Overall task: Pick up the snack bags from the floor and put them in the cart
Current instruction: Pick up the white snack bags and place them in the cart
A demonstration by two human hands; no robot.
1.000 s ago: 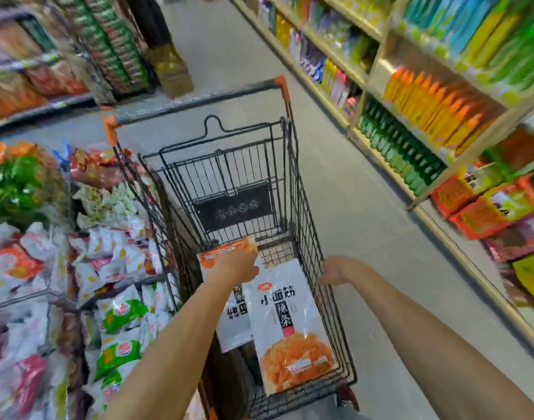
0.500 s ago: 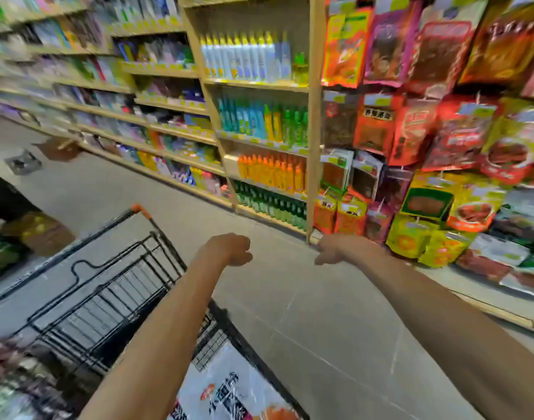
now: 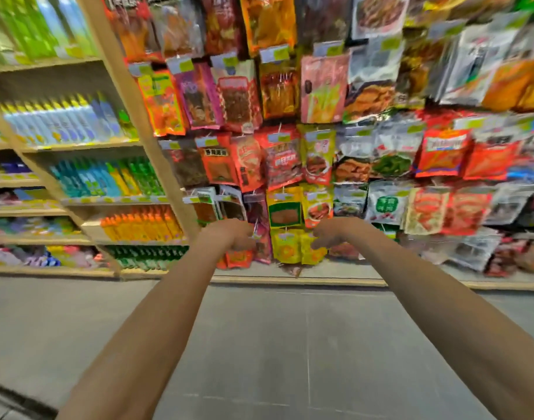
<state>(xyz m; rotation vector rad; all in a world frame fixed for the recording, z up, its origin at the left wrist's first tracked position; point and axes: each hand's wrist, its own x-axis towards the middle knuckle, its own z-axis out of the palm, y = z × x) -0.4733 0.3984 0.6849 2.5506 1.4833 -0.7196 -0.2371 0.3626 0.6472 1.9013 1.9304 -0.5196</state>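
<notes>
Both my bare arms reach forward over the grey floor point(image 3: 259, 344), and neither hand holds anything. My left hand point(image 3: 233, 237) is curled into a loose fist. My right hand point(image 3: 327, 234) droops with its fingers loosely apart. The hands are level with the lowest rows of hanging snack bags point(image 3: 285, 207) on the display wall ahead and do not touch them. No snack bag lies on the visible floor. The cart is out of view. The picture is blurred by motion.
A wall of hanging snack packets point(image 3: 380, 131) fills the centre and right. Wooden shelves with bottles point(image 3: 132, 225) stand at the left. A low wooden plinth point(image 3: 320, 280) runs along the floor under the display. A dark edge point(image 3: 5, 395) crosses the bottom-left corner.
My left hand let go of the snack bag in the cart. My view swung right, away from the cart, to face the snack wall. Both arms stay stretched out, empty.
</notes>
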